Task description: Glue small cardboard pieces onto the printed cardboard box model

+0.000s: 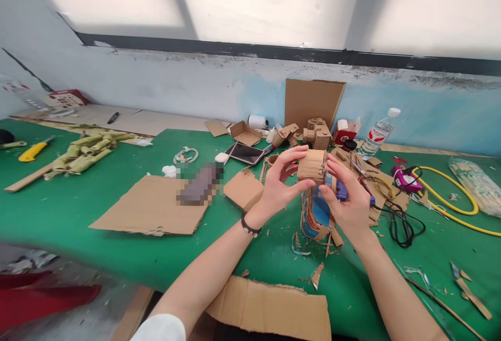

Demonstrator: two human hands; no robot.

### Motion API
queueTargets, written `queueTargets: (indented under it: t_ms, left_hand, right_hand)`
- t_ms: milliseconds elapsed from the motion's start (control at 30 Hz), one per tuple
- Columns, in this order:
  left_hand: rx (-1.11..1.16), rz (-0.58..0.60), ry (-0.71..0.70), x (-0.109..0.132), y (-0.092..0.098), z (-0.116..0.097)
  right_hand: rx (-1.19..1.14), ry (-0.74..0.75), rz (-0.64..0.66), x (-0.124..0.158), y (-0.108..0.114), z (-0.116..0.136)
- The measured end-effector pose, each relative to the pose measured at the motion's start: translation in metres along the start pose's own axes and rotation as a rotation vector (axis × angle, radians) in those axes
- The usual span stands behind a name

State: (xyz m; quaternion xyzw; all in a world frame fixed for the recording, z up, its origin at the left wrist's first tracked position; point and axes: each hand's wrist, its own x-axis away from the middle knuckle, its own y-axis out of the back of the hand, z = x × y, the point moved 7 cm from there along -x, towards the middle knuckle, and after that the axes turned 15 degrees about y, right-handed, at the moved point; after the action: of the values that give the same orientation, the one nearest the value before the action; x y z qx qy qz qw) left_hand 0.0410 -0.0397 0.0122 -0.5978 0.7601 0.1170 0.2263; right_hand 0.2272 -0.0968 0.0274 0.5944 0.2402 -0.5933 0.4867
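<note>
A short cardboard cylinder (311, 166) is held up above the table between my two hands. My left hand (279, 181) grips its left side, thumb below and fingers above. On its right, my right hand (348, 200) pinches the rough edge with fingers and thumb. Under the hands stands a blue-printed piece of cardboard (313, 223), partly hidden by them. A blue tool or device (342, 189) shows partly behind my right hand. Left of my left hand lies a square cardboard piece (243, 190).
On the green table (152, 257) are a flat cardboard sheet (144, 208), a tablet (246, 153), scissors (358, 166) and a yellow cutter (34, 151). A water bottle (378, 134) and a cardboard camera model (318, 133) stand near the wall. A yellow cable (450, 195) curls at right.
</note>
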Motion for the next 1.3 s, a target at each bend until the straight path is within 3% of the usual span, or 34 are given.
queueTargets:
  t_ms: [267, 533, 667, 833, 1033, 1167, 1300]
  left_hand:
    - [-0.067, -0.03, -0.046, 0.004, 0.0, -0.002]
    - [-0.382, -0.116, -0.295, 0.005, 0.009, -0.022]
    - [-0.372, -0.09, -0.317, 0.005, 0.012, -0.017]
    - [-0.387, -0.182, -0.212, 0.002, 0.017, -0.009]
    - [-0.178, -0.187, -0.009, -0.013, 0.031, -0.002]
    - [-0.123, -0.224, 0.095, -0.018, 0.039, 0.006]
    - [-0.084, -0.2, 0.108, -0.019, 0.039, 0.014]
  right_hand:
    - [-0.156, -0.094, 0.001, 0.01, -0.004, -0.013]
    - [-0.158, -0.196, -0.041, 0.014, 0.007, -0.028]
    - [-0.167, -0.264, -0.034, 0.023, 0.005, -0.041]
    - [-0.17, -0.249, 0.122, 0.028, -0.001, -0.044]
    - [-0.247, -0.111, 0.56, 0.034, -0.007, -0.031]
    - [-0.218, -0.137, 0.661, 0.042, -0.002, -0.036]
    - [-0.204, -0.206, 0.703, 0.046, 0.001, -0.04]
